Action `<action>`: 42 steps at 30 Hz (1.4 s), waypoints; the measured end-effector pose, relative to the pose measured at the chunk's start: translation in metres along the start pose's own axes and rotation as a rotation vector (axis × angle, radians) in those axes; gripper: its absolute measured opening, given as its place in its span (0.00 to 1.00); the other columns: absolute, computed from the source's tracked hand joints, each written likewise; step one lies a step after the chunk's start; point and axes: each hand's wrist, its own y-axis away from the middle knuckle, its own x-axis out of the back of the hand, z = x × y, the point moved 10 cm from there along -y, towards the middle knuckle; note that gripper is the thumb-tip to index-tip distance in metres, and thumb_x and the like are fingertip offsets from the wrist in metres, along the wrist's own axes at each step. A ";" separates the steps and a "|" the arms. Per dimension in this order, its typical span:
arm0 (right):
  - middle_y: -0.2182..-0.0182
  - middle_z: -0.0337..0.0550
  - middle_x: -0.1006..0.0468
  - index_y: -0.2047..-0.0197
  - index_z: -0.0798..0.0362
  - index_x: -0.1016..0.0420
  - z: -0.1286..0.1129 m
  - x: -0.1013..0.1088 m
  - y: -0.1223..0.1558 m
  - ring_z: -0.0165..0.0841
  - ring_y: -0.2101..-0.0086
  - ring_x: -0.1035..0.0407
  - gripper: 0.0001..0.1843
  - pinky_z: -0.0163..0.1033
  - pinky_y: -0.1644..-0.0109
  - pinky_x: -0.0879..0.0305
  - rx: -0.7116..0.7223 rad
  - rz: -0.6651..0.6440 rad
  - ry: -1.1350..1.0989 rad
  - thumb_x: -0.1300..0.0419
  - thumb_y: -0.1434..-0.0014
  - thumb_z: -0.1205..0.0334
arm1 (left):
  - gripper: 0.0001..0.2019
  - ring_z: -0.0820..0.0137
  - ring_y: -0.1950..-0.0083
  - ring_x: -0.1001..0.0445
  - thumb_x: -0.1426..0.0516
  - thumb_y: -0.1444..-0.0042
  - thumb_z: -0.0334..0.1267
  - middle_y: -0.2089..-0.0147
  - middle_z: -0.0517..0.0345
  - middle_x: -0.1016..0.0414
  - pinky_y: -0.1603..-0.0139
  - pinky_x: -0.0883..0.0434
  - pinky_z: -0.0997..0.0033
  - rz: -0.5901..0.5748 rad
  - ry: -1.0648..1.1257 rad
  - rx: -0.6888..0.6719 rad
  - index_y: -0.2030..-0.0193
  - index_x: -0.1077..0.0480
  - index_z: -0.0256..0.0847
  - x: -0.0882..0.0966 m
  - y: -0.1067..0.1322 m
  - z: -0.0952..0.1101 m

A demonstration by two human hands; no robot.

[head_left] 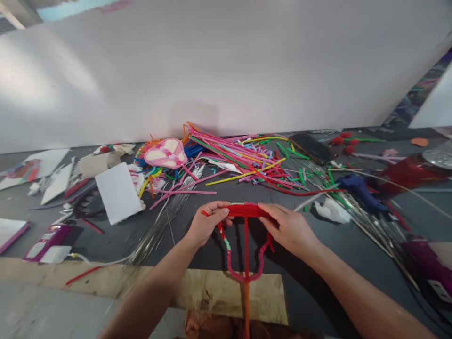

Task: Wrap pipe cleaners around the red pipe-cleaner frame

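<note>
Both my hands hold a pipe-cleaner frame [246,249] in front of me above the dark table. My left hand [206,223] pinches the left end of its red top bar. At the bar's right end my right hand [287,228] has its fingers closed over it. From the bar a red stem runs straight down, and a pink loop with a pale green patch curves down on both sides and meets the stem at the bottom.
A pile of coloured pipe cleaners [243,157] lies at the back by the white wall, with a pink-and-white woven piece [165,153]. Thin wires [165,221], white foam sheet [118,193], blue glue gun [362,190], red tin [413,169], cardboard [219,292] surround.
</note>
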 end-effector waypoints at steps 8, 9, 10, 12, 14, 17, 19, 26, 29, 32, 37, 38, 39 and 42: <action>0.55 0.46 0.21 0.50 0.50 0.27 0.011 -0.007 0.001 0.36 0.56 0.26 0.17 0.42 0.50 0.30 -0.115 -0.092 -0.098 0.50 0.40 0.64 | 0.16 0.73 0.75 0.25 0.36 0.54 0.41 0.72 0.53 0.22 0.72 0.31 0.76 0.000 -0.022 -0.001 0.59 0.28 0.35 0.000 0.000 0.002; 0.55 0.46 0.21 0.50 0.50 0.27 0.012 -0.007 0.001 0.36 0.56 0.26 0.17 0.43 0.50 0.30 -0.124 -0.098 -0.110 0.50 0.40 0.64 | 0.16 0.72 0.75 0.25 0.36 0.54 0.41 0.72 0.53 0.21 0.72 0.31 0.76 0.000 -0.022 0.001 0.59 0.28 0.35 0.000 0.000 0.002; 0.55 0.45 0.21 0.49 0.49 0.27 0.012 -0.008 0.001 0.36 0.56 0.26 0.17 0.43 0.50 0.30 -0.130 -0.100 -0.123 0.50 0.40 0.65 | 0.16 0.72 0.75 0.25 0.36 0.54 0.41 0.72 0.53 0.21 0.72 0.31 0.75 0.000 -0.020 0.004 0.59 0.28 0.35 0.000 0.000 0.001; 0.55 0.46 0.22 0.49 0.50 0.27 0.013 -0.007 0.001 0.36 0.56 0.26 0.18 0.43 0.50 0.30 -0.137 -0.100 -0.146 0.50 0.40 0.65 | 0.16 0.72 0.75 0.25 0.36 0.54 0.41 0.72 0.53 0.21 0.72 0.31 0.76 0.001 -0.012 0.010 0.59 0.28 0.35 0.000 0.000 0.001; 0.54 0.47 0.22 0.49 0.51 0.27 0.012 -0.007 0.001 0.36 0.56 0.27 0.19 0.43 0.50 0.30 -0.137 -0.109 -0.170 0.50 0.41 0.65 | 0.17 0.73 0.76 0.25 0.36 0.54 0.41 0.72 0.54 0.22 0.72 0.31 0.76 0.009 0.002 0.016 0.59 0.28 0.35 0.001 0.000 0.001; 0.52 0.48 0.23 0.47 0.53 0.29 0.014 -0.009 0.002 0.37 0.53 0.28 0.21 0.43 0.48 0.32 -0.146 -0.156 -0.219 0.49 0.42 0.66 | 0.18 0.73 0.76 0.26 0.35 0.55 0.42 0.72 0.54 0.22 0.73 0.31 0.76 0.020 0.027 0.026 0.59 0.28 0.35 0.002 0.000 0.001; 0.50 0.48 0.24 0.45 0.53 0.30 0.019 -0.012 0.004 0.37 0.52 0.29 0.22 0.44 0.47 0.32 -0.187 -0.186 -0.264 0.48 0.43 0.65 | 0.18 0.73 0.76 0.26 0.35 0.55 0.42 0.72 0.54 0.22 0.73 0.31 0.76 0.021 0.046 0.028 0.59 0.28 0.35 0.002 0.000 0.002; 0.56 0.47 0.21 0.44 0.52 0.31 0.049 -0.016 0.011 0.35 0.62 0.25 0.22 0.41 0.58 0.27 -0.436 -0.210 -0.498 0.51 0.40 0.60 | 0.18 0.74 0.76 0.25 0.35 0.55 0.41 0.71 0.54 0.22 0.72 0.30 0.76 0.019 0.136 0.040 0.59 0.28 0.35 0.003 -0.001 0.003; 0.62 0.45 0.20 0.46 0.52 0.30 0.055 -0.020 0.014 0.35 0.68 0.24 0.21 0.42 0.62 0.27 -0.534 -0.230 -0.579 0.53 0.39 0.58 | 0.18 0.73 0.75 0.25 0.35 0.55 0.41 0.71 0.54 0.22 0.71 0.30 0.76 0.013 0.146 0.042 0.59 0.28 0.35 0.002 -0.001 0.002; 0.58 0.45 0.20 0.48 0.52 0.29 0.049 -0.025 0.014 0.36 0.63 0.25 0.20 0.41 0.59 0.27 -0.532 -0.240 -0.627 0.48 0.41 0.55 | 0.18 0.72 0.75 0.25 0.35 0.54 0.42 0.71 0.53 0.22 0.71 0.30 0.75 0.000 0.126 0.044 0.58 0.28 0.35 0.001 0.000 0.001; 0.58 0.45 0.21 0.46 0.51 0.32 0.044 -0.033 0.014 0.33 0.69 0.25 0.21 0.41 0.61 0.27 -0.524 -0.281 -0.696 0.46 0.42 0.57 | 0.24 0.68 0.73 0.24 0.40 0.50 0.52 0.69 0.49 0.22 0.69 0.30 0.70 -0.077 0.127 0.012 0.55 0.28 0.33 -0.004 0.002 0.005; 0.58 0.45 0.21 0.46 0.51 0.32 0.045 -0.031 0.014 0.33 0.69 0.25 0.21 0.41 0.61 0.27 -0.523 -0.276 -0.681 0.46 0.42 0.56 | 0.25 0.67 0.73 0.24 0.41 0.50 0.54 0.69 0.47 0.22 0.69 0.30 0.69 -0.097 0.141 0.008 0.54 0.28 0.33 -0.005 0.002 0.007; 0.59 0.45 0.21 0.46 0.52 0.32 0.047 -0.028 0.013 0.33 0.69 0.25 0.21 0.42 0.61 0.27 -0.522 -0.271 -0.663 0.46 0.42 0.56 | 0.26 0.66 0.72 0.24 0.42 0.50 0.55 0.68 0.47 0.22 0.68 0.29 0.67 -0.115 0.156 0.008 0.54 0.29 0.33 -0.006 0.002 0.008; 0.63 0.45 0.20 0.46 0.54 0.33 0.051 -0.018 0.010 0.34 0.69 0.25 0.22 0.42 0.61 0.28 -0.514 -0.242 -0.611 0.47 0.42 0.55 | 0.23 0.66 0.71 0.24 0.38 0.52 0.50 0.68 0.47 0.22 0.67 0.29 0.67 -0.146 0.159 0.034 0.55 0.29 0.33 -0.008 0.003 0.008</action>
